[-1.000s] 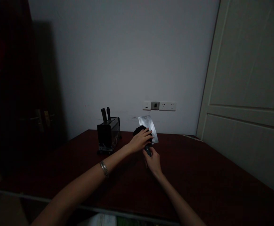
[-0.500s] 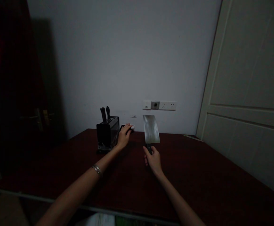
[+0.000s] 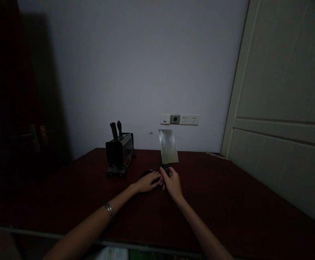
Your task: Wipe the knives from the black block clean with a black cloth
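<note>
My right hand (image 3: 171, 182) is closed round the dark handle of a cleaver (image 3: 168, 146), whose broad steel blade stands upright above the dark red table (image 3: 228, 202). My left hand (image 3: 147, 181) rests low on the table just left of the right hand, fingers curled over a small dark thing, perhaps a cloth (image 3: 146, 173), which the dim light keeps me from making out. A bracelet sits on my left wrist.
A black knife block (image 3: 119, 153) with two dark handles sticking out stands on the table to the left, near the wall. Wall sockets (image 3: 179, 119) sit above the table's far edge. A pale door (image 3: 282, 108) is on the right, a dark door on the left.
My left hand has come back from beside the knife block and dropped to the table next to my right hand. The cleaver stays upright in my right hand.
</note>
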Action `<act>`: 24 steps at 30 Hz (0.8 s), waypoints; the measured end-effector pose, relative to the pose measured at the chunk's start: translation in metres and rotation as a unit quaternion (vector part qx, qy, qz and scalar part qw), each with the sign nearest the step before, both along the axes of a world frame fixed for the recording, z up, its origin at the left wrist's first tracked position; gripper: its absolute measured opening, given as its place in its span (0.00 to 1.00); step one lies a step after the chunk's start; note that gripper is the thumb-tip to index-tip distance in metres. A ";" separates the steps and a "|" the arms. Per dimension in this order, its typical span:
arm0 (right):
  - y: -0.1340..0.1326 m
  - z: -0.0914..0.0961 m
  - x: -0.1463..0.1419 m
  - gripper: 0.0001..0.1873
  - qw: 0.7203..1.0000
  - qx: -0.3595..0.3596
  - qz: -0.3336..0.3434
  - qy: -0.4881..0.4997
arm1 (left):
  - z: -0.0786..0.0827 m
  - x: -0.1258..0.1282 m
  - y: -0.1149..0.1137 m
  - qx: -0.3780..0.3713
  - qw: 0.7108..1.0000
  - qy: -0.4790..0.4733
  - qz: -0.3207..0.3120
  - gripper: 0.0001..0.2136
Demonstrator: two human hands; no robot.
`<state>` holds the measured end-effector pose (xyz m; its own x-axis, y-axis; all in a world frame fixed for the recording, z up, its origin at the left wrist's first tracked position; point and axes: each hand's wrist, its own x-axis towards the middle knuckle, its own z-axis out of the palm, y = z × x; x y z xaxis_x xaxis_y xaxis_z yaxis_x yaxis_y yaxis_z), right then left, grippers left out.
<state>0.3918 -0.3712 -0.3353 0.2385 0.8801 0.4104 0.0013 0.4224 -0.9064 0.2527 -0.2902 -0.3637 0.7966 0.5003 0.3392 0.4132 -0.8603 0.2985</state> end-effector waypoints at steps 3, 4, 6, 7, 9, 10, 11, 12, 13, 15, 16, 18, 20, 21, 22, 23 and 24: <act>-0.001 0.001 -0.001 0.18 1.000 -0.001 0.013 0.012 | 0.001 0.000 0.001 -0.061 0.997 -0.036 0.004 0.23; -0.001 0.002 -0.001 0.18 1.000 -0.003 0.022 0.022 | 0.001 0.000 0.002 -0.076 0.996 -0.047 0.010 0.25; -0.002 0.003 -0.002 0.19 0.998 -0.007 0.035 0.042 | 0.001 -0.002 0.004 -0.101 0.992 -0.065 0.023 0.26; -0.002 0.004 -0.003 0.19 0.998 -0.009 0.036 0.049 | 0.001 -0.003 0.005 -0.112 0.991 -0.071 0.034 0.27; -0.001 0.005 -0.004 0.19 0.997 -0.011 0.033 0.064 | 0.000 -0.006 0.007 -0.127 0.986 -0.082 0.068 0.27; 0.000 0.006 -0.004 0.19 0.997 -0.013 0.032 0.073 | 0.001 -0.008 0.008 -0.129 0.984 -0.089 0.089 0.27; 0.001 0.007 -0.004 0.19 0.996 -0.015 0.035 0.085 | 0.001 -0.010 0.009 -0.126 0.981 -0.098 0.108 0.26; 0.002 0.007 -0.005 0.19 0.994 -0.018 0.039 0.098 | 0.003 -0.013 0.010 -0.119 0.979 -0.109 0.123 0.25; 0.003 0.008 -0.005 0.19 0.993 -0.022 0.045 0.111 | 0.005 -0.015 0.011 -0.108 0.977 -0.124 0.134 0.24; 0.005 0.011 -0.006 0.19 0.989 -0.033 0.055 0.132 | 0.013 -0.021 0.013 -0.077 0.973 -0.158 0.151 0.21; 0.005 0.013 -0.007 0.19 0.988 -0.041 0.060 0.139 | 0.019 -0.024 0.014 -0.059 0.970 -0.176 0.159 0.21; 0.004 0.017 -0.007 0.19 0.984 -0.058 0.073 0.153 | 0.033 -0.030 0.014 -0.015 0.962 -0.215 0.169 0.19; 0.001 0.024 -0.007 0.19 0.978 -0.077 0.095 0.169 | 0.050 -0.034 0.009 0.034 0.954 -0.248 0.165 0.17; -0.001 0.028 -0.007 0.19 0.974 -0.088 0.107 0.177 | 0.060 -0.035 0.005 0.058 0.951 -0.259 0.157 0.17; -0.004 0.033 -0.007 0.18 0.970 -0.101 0.118 0.185 | 0.070 -0.036 -0.001 0.081 0.949 -0.267 0.146 0.16; -0.006 0.037 -0.007 0.17 0.966 -0.114 0.128 0.192 | 0.081 -0.036 -0.008 0.105 0.948 -0.272 0.131 0.16; -0.009 0.043 -0.006 0.17 0.962 -0.129 0.138 0.199 | 0.091 -0.035 -0.016 0.129 0.947 -0.273 0.109 0.16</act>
<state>0.3854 -0.3804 -0.2924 0.0742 0.9927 0.0954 -0.4471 0.1186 -0.8866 0.2175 -0.3063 -0.2726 0.3548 0.4767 0.8042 0.4338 -0.8460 0.3101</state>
